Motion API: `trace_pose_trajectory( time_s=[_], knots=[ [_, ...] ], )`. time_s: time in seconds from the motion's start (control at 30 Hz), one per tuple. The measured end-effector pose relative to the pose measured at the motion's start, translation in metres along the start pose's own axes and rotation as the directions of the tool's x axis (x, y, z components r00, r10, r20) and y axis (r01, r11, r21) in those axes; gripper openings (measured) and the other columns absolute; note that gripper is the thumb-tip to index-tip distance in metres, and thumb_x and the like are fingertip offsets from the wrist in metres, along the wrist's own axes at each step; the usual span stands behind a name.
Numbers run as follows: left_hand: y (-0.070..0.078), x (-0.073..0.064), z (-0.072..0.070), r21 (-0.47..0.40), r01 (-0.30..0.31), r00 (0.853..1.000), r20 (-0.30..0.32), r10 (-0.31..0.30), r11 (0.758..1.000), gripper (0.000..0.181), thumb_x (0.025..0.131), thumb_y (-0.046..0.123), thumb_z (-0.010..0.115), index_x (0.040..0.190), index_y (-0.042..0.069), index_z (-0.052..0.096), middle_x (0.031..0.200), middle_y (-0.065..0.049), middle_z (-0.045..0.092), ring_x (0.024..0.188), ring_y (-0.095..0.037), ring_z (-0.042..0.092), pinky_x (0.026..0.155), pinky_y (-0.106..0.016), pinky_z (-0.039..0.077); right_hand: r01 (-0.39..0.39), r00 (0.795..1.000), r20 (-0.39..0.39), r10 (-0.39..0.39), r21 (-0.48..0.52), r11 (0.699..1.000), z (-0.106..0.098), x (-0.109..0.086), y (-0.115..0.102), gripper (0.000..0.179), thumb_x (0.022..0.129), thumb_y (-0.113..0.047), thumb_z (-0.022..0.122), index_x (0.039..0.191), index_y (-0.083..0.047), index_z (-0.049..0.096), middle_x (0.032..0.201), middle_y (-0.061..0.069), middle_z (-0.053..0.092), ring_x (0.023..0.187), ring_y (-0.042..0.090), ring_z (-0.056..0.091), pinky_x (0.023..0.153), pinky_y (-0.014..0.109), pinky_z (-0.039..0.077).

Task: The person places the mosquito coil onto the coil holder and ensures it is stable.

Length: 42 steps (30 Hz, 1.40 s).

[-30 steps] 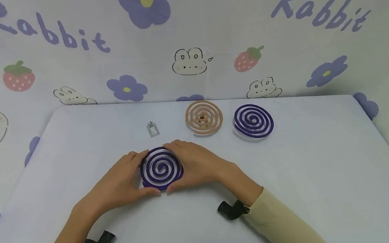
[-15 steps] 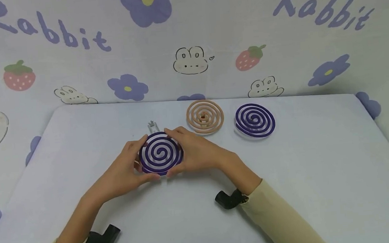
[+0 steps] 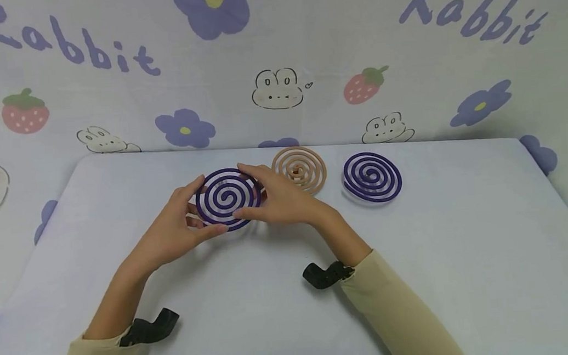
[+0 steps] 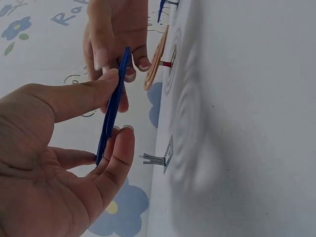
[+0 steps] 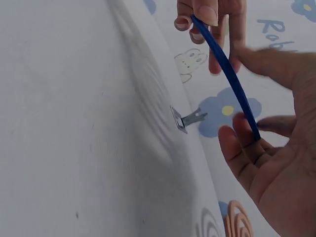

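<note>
A dark purple mosquito coil [image 3: 228,198] is held up off the table between both hands. My left hand [image 3: 173,229] pinches its left edge, thumb on the near rim and fingers at the far side and beneath. On the opposite side my right hand [image 3: 285,196] grips the edge with its thumb across the top face. Both wrist views show the coil edge-on, apart from the table. Below it stands a small metal coil stand [image 4: 155,159] with an upright prong, also visible as the stand [image 5: 191,118] in the right wrist view. In the head view the coil covers this stand.
An orange mosquito coil [image 3: 299,165], partly behind my right hand, sits raised on a stand at the back. To its right a second purple coil [image 3: 372,177] is likewise raised. The white table [image 3: 448,265] meets a patterned cloth [image 3: 324,48] behind.
Both hands have carried the purple coil away from me, toward the back, until it covers the metal stand. My right thumb has shifted onto the coil's top face.
</note>
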<state>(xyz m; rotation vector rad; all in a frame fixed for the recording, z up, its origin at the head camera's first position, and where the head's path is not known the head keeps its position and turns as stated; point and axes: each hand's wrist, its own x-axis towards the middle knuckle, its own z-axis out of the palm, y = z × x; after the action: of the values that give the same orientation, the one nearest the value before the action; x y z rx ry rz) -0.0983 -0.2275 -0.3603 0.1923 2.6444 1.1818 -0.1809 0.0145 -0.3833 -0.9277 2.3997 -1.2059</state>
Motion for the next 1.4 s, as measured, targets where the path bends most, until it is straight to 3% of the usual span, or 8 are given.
trace_pose_trajectory(
  time_s=[0.17, 0.43, 0.77, 0.87, 1.0, 1.13, 1.3, 1.4],
  knots=[
    [0.002, 0.011, -0.007, -0.048, 0.017, 1.000, -0.018, -0.018, 0.999, 0.102, 0.094, 0.027, 0.083, 0.169, 0.005, 0.019, 0.161, -0.023, 0.038, 0.117, -0.036, 0.065, 0.094, -0.043, 0.064, -0.044, 0.992, -0.107, 0.061, 0.154, 0.987, 0.005, 0.014, -0.002, 0.070, 0.100, -0.020, 0.072, 0.161, -0.005, 0.041, 0.152, 0.016, 0.057, 0.128, 0.031, 0.062, 0.106, 0.043, 0.057],
    [0.009, 0.031, -0.007, -0.089, 0.056, 0.996, -0.066, -0.062, 0.994, 0.089, 0.100, 0.023, 0.075, 0.167, 0.001, 0.022, 0.160, -0.025, 0.044, 0.129, -0.041, 0.059, 0.104, -0.053, 0.059, -0.134, 0.952, -0.215, 0.217, 0.345, 0.929, 0.009, 0.034, -0.002, 0.061, 0.098, -0.014, 0.076, 0.154, -0.011, 0.054, 0.153, 0.011, 0.060, 0.135, 0.027, 0.062, 0.119, 0.042, 0.050],
    [0.012, 0.059, -0.024, -0.196, 0.192, 0.981, 0.015, -0.193, 0.962, 0.079, 0.109, 0.033, 0.059, 0.170, 0.008, 0.015, 0.149, -0.029, 0.048, 0.121, -0.043, 0.070, 0.108, -0.052, 0.057, -0.142, 0.900, -0.269, 0.344, 0.566, 0.812, 0.008, 0.056, -0.001, 0.057, 0.093, -0.005, 0.077, 0.147, -0.004, 0.059, 0.138, 0.021, 0.071, 0.127, 0.032, 0.070, 0.111, 0.044, 0.057],
    [0.008, 0.063, -0.026, -0.251, 0.195, 0.980, 0.008, -0.200, 0.948, 0.071, 0.110, 0.031, 0.058, 0.168, 0.008, 0.024, 0.149, -0.029, 0.047, 0.124, -0.044, 0.067, 0.107, -0.051, 0.058, -0.165, 0.889, -0.294, 0.351, 0.508, 0.845, 0.014, 0.062, 0.001, 0.055, 0.093, -0.008, 0.078, 0.146, -0.007, 0.061, 0.138, 0.020, 0.071, 0.128, 0.031, 0.068, 0.114, 0.044, 0.054],
    [-0.007, 0.057, -0.024, -0.292, 0.223, 0.970, -0.029, -0.242, 0.930, 0.070, 0.110, 0.029, 0.058, 0.168, 0.010, 0.024, 0.155, -0.031, 0.046, 0.132, -0.044, 0.062, 0.109, -0.050, 0.057, -0.176, 0.905, -0.291, 0.309, 0.406, 0.897, 0.033, 0.070, 0.003, 0.056, 0.094, -0.013, 0.077, 0.147, -0.008, 0.060, 0.142, 0.019, 0.069, 0.131, 0.030, 0.065, 0.119, 0.042, 0.049],
    [-0.024, 0.051, -0.020, -0.317, 0.254, 0.956, -0.058, -0.286, 0.914, 0.070, 0.110, 0.027, 0.057, 0.169, 0.012, 0.022, 0.158, -0.031, 0.047, 0.136, -0.045, 0.060, 0.106, -0.044, 0.058, -0.167, 0.918, -0.264, 0.294, 0.415, 0.894, 0.048, 0.073, 0.005, 0.055, 0.095, -0.013, 0.074, 0.148, -0.009, 0.059, 0.142, 0.018, 0.068, 0.132, 0.029, 0.065, 0.119, 0.040, 0.049],
    [-0.027, 0.063, -0.012, -0.379, 0.209, 0.959, -0.103, -0.265, 0.901, 0.063, 0.107, 0.023, 0.063, 0.163, 0.009, 0.037, 0.151, -0.028, 0.055, 0.130, -0.041, 0.063, 0.086, -0.022, 0.064, -0.202, 0.869, -0.358, 0.341, 0.373, 0.906, 0.048, 0.072, 0.003, 0.054, 0.095, -0.016, 0.077, 0.146, -0.013, 0.061, 0.141, 0.014, 0.069, 0.131, 0.029, 0.065, 0.115, 0.043, 0.052],
    [-0.024, 0.070, -0.009, -0.399, 0.192, 0.955, -0.135, -0.265, 0.897, 0.063, 0.106, 0.022, 0.065, 0.162, 0.010, 0.040, 0.149, -0.027, 0.057, 0.127, -0.039, 0.064, 0.076, -0.015, 0.061, -0.230, 0.861, -0.376, 0.342, 0.312, 0.922, 0.042, 0.071, 0.001, 0.057, 0.095, -0.021, 0.077, 0.148, -0.013, 0.059, 0.145, 0.014, 0.066, 0.134, 0.031, 0.063, 0.116, 0.046, 0.051]
  ],
)
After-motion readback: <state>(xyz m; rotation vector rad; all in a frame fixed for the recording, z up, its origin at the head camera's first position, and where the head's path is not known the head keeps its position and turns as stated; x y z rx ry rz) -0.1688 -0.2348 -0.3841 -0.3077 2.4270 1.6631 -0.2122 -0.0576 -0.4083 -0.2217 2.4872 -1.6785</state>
